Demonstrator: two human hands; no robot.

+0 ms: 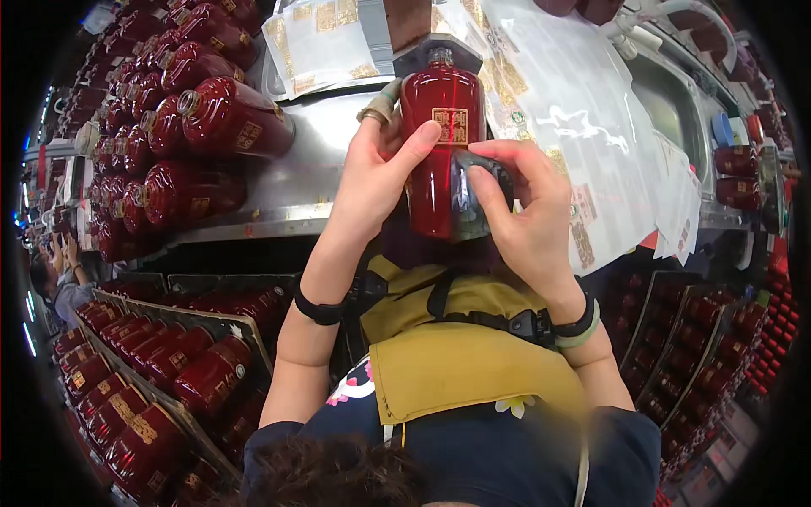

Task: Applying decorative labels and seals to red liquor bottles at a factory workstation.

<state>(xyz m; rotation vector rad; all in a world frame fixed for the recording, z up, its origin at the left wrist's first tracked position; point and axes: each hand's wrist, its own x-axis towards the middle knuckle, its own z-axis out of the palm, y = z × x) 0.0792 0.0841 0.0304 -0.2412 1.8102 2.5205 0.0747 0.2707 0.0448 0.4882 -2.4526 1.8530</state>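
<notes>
A glossy red glass bottle (430, 190) with gold lettering stands upright or slightly tilted before me, its clear neck pointing away. Around its left side curls my left hand (378, 169), thumb laid across the front below the lettering. Beige wrapping covers one finger of that hand. My right hand (532, 194) pinches a dark grey, crumpled cloth-like pad (473, 196) between thumb and fingers and presses it to the bottle's lower right side. What lies under the pad is hidden. The far end of the bottle rests against a dark angled holder (466, 61).
Many similar red bottles (232, 118) lie stacked on the metal table (312, 127) at left. Clear label sheets (591, 135) with gold print spread to the right; a stack of sheets (325, 38) lies far left. Crates of bottles (211, 372) stand below on both sides.
</notes>
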